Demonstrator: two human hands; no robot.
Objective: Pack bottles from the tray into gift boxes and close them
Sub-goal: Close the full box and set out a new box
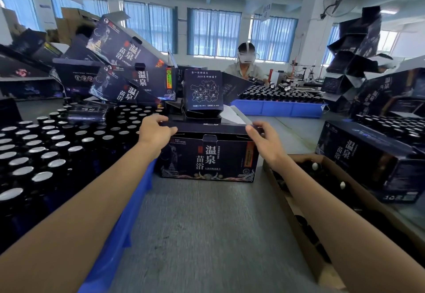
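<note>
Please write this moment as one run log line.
left hand: grips gift box lid edge | right hand: grips same edge | gift box: on table, lid nearly down | blue tray: left of box, holds bottles

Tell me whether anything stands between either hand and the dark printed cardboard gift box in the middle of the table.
Nothing visible does. The left hand and the right hand both already hold the top edge of the dark printed cardboard gift box, one at each end.
</note>
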